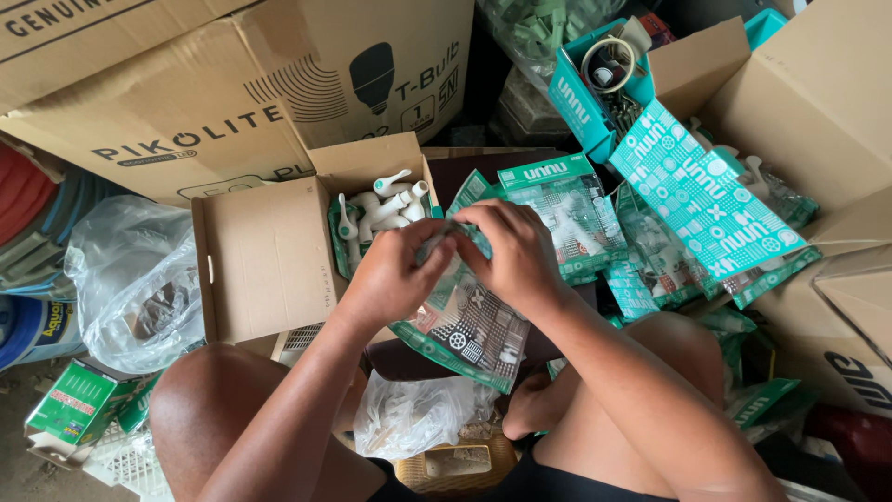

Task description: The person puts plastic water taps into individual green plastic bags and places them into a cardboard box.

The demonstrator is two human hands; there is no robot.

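Green patterned packet (pixel 469 330) hangs between hands; left hand (pixel 395 274), right hand (pixel 516 251) pinching its top edge.

this looked like a hardware shop's stockroom: big cartons (pixel 186 84) stacked all around, an open box (pixel 269 251) packed with white plastic taps (pixel 386 209), a heap of identical green retail packets (pixel 595 223), clear bags (pixel 135 279) of stock, a coil of hose (pixel 28 200) against the side.
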